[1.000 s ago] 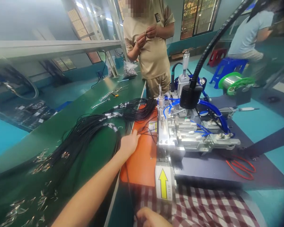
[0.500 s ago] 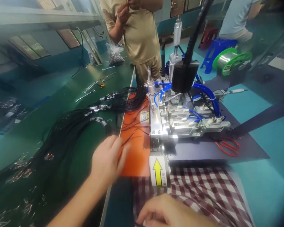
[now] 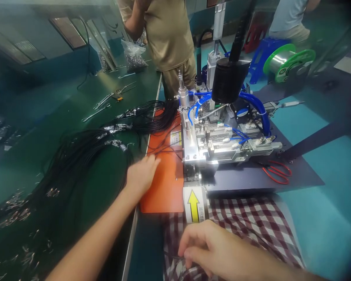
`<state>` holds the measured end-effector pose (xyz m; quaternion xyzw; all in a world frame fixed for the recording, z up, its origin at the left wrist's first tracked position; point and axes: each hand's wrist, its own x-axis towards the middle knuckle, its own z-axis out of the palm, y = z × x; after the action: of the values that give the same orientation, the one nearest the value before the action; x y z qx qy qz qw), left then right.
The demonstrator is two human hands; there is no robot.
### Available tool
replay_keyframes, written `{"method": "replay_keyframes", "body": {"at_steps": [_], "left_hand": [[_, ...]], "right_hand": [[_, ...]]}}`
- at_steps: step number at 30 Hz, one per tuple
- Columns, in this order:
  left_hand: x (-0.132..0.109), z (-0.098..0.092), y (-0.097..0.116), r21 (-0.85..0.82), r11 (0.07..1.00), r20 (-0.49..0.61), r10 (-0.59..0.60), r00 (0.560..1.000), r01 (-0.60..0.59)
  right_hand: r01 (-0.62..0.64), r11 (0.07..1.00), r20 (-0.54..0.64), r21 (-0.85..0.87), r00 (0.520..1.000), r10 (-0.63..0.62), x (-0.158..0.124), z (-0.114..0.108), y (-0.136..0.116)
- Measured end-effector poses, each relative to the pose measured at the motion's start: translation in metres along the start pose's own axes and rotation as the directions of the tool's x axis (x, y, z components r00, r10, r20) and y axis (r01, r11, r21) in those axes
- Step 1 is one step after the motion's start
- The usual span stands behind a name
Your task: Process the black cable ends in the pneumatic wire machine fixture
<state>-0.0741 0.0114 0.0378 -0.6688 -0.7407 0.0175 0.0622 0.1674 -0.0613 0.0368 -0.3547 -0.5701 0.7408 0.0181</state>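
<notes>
My left hand [image 3: 142, 173] reaches over the edge of the orange mat [image 3: 163, 183], its fingertips pinched on a thin black wire [image 3: 166, 150] that runs toward the metal machine [image 3: 219, 144]. A big bundle of black wires [image 3: 84, 150] with metal ends lies on the green bench [image 3: 32, 156] to its left. My right hand [image 3: 213, 246] rests low over the checked cloth [image 3: 245, 222], fingers curled on another thin black wire.
Blue air hoses and a black cylinder top the machine. Red scissors [image 3: 275, 171] lie on the dark base plate at its right. A person in a tan shirt [image 3: 169, 35] stands behind the bench. Tools [image 3: 108, 99] and a bag of parts lie farther back. A green spool [image 3: 286, 58] stands at right.
My left hand pulled back from the wires, then went forward again to the mat's edge. My right hand rose into view over the cloth. The camera tilted downward.
</notes>
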Motion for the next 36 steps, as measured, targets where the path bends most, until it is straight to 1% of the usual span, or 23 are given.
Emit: {"method": "replay_keyframes", "body": {"at_steps": [2, 4, 6, 8, 11, 13, 16, 17, 18, 19, 20, 21, 22, 23, 24, 25, 26, 27, 29, 31, 33, 36], "left_hand": [[0.036, 0.005, 0.001, -0.027, 0.999, -0.047, -0.037, 0.998, 0.036], [0.066, 0.012, 0.005, -0.068, 0.996, -0.094, -0.061, 0.994, 0.054], [0.085, 0.021, 0.01, -0.119, 0.99, -0.123, -0.085, 0.989, 0.07], [0.092, 0.029, 0.012, -0.177, 0.982, -0.141, -0.097, 0.985, 0.071], [0.087, 0.032, 0.004, -0.275, 0.959, -0.214, -0.136, 0.967, 0.074], [0.078, 0.026, -0.008, -0.325, 0.942, -0.295, -0.181, 0.938, 0.08], [0.054, 0.005, -0.022, -0.366, 0.93, -0.465, -0.206, 0.861, 0.025], [0.042, -0.003, -0.022, -0.385, 0.922, -0.543, -0.198, 0.816, -0.032], [0.026, -0.013, -0.018, -0.393, 0.917, -0.581, -0.189, 0.792, -0.069], [0.009, -0.022, -0.012, -0.401, 0.911, -0.586, -0.173, 0.792, -0.098], [-0.01, -0.031, -0.003, -0.465, 0.871, -0.555, -0.148, 0.819, -0.157], [-0.031, -0.04, 0.009, -0.565, 0.8, -0.435, -0.083, 0.896, -0.201], [-0.05, -0.047, 0.021, -0.68, 0.706, -0.226, 0.056, 0.973, -0.198], [-0.067, -0.052, 0.032, -0.785, 0.609, 0.0, 0.182, 0.983, -0.112], [-0.082, -0.056, 0.043, -0.855, 0.518, 0.178, 0.311, 0.934, -0.009], [-0.092, -0.057, 0.051, -0.889, 0.446, 0.29, 0.384, 0.877, 0.099], [-0.098, -0.056, 0.056, -0.903, 0.392, 0.338, 0.397, 0.854, 0.175], [-0.101, -0.053, 0.059, -0.908, 0.357, 0.354, 0.373, 0.858, 0.22], [-0.098, -0.044, 0.058, -0.91, 0.332, 0.345, 0.27, 0.899, 0.25], [-0.092, -0.033, 0.053, -0.911, 0.33, 0.322, 0.197, 0.926, 0.247], [-0.087, -0.027, 0.049, -0.914, 0.327, 0.31, 0.185, 0.932, 0.24], [-0.087, -0.03, 0.05, -0.906, 0.353, 0.323, 0.218, 0.921, 0.235]], "right_hand": [[0.023, 1.0, 0.01, -0.01, 1.0, -0.023, 0.003, 0.005, -0.003], [0.055, 0.998, 0.031, -0.011, 0.998, -0.054, 0.005, 0.01, -0.008], [0.066, 0.998, 0.053, -0.015, 0.996, -0.065, 0.006, 0.012, -0.013], [0.056, 0.998, 0.073, -0.021, 0.996, -0.055, 0.006, 0.012, -0.016], [0.04, 0.999, 0.059, -0.018, 0.997, -0.039, 0.006, 0.009, -0.011], [0.033, 0.999, 0.028, 0.003, 0.999, -0.033, 0.006, 0.007, -0.005], [0.044, 0.998, 0.015, 0.039, 0.999, -0.044, 0.006, 0.007, 0.003], [0.052, 0.997, 0.018, 0.05, 0.998, -0.053, 0.007, 0.007, 0.003], [0.055, 0.997, 0.016, 0.06, 0.998, -0.056, 0.008, 0.007, 0.003], [0.056, 0.996, 0.005, 0.071, 0.998, -0.056, 0.009, 0.007, 0.002], [0.057, 0.995, -0.015, 0.086, 0.998, -0.056, 0.01, 0.006, 0.0], [0.068, 0.992, -0.047, 0.106, 0.997, -0.064, 0.011, 0.004, -0.003], [0.091, 0.987, -0.089, 0.135, 0.993, -0.079, 0.012, 0.0, -0.006], [0.129, 0.976, -0.13, 0.174, 0.986, -0.107, 0.013, -0.004, -0.009], [0.184, 0.958, -0.178, 0.22, 0.973, -0.146, 0.014, -0.01, -0.012], [0.229, 0.931, -0.218, 0.285, 0.961, -0.169, 0.015, -0.017, -0.014], [0.262, 0.906, -0.252, 0.332, 0.95, -0.182, 0.015, -0.025, -0.016], [0.291, 0.89, -0.28, 0.351, 0.94, -0.197, 0.015, -0.034, -0.016], [0.351, 0.884, -0.395, 0.31, 0.893, -0.216, 0.014, -0.049, -0.015], [0.36, 0.9, -0.464, 0.245, 0.859, -0.217, 0.012, -0.06, -0.012], [0.342, 0.919, -0.471, 0.198, 0.855, -0.217, 0.011, -0.064, -0.01], [0.331, 0.933, -0.46, 0.139, 0.856, -0.235, 0.01, -0.06, -0.011]]}}
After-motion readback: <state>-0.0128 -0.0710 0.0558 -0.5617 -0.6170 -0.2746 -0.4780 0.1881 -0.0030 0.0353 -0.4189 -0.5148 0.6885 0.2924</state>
